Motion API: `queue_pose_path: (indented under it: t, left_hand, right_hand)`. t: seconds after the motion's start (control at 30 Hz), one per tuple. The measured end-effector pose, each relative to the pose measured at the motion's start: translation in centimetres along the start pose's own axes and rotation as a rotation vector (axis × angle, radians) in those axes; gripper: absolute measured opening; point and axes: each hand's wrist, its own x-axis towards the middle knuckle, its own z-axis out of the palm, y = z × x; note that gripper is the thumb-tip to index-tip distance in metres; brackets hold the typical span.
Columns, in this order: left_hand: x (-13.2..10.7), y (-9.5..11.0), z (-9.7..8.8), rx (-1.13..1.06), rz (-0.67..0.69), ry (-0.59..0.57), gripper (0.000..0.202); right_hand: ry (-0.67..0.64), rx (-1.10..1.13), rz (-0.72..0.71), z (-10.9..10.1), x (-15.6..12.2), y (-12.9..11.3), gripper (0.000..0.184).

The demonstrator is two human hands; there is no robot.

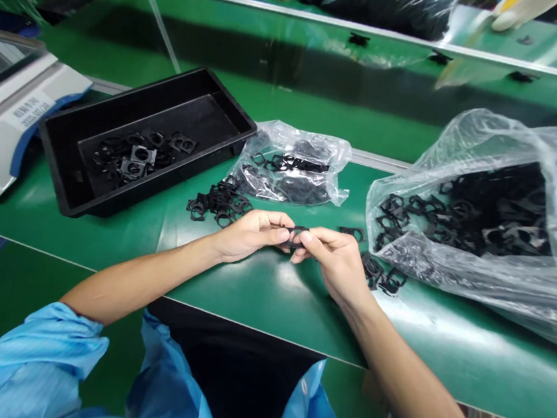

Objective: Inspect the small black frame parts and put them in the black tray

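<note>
Between my two hands is a small black plastic part with a round opening (296,238), held just above the green tabletop. My left hand (254,234) pinches its left end between thumb and fingers. Its right end is in the pinch of my right hand (334,259). A loose pile of similar black parts (219,202) lies beyond my left hand. Beside my right hand lie a single black part (352,233) and a few more parts (381,274). The fingertips partly cover the held part.
A black tray (158,155) with several black parts stands at left, next to a white and blue scale (12,111). A small clear bag of parts (294,164) lies behind my hands. At right is a large open plastic bag (478,265) of parts. Across the table, another person's gloved hand (522,10) shows.
</note>
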Motion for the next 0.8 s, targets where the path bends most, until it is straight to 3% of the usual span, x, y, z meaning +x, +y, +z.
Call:
queue_pose_path:
  t: [0.1,0.27,0.5,0.8]
  left_hand:
    - [-0.03,0.18,-0.04,0.024,0.013,-0.002,0.042]
    - [-0.09,0.19,0.03,0.108,0.109,0.081,0.041]
    - [0.07,0.02,-0.2,0.249,0.218,0.183,0.037]
    - [0.05,-0.27,-0.19,0.307,0.202,0.195,0.033]
  right_hand:
    - [0.011,-0.012,-0.015,-0.12,0.13,-0.01,0.039]
    - [0.088,0.01,-0.05,-0.29,0.4,0.2,0.036]
    - [0.096,-0.021,-0.051,-0.05,0.31,0.35,0.038]
    - [0.154,0.002,-0.038,-0.22,0.33,0.51,0.032]
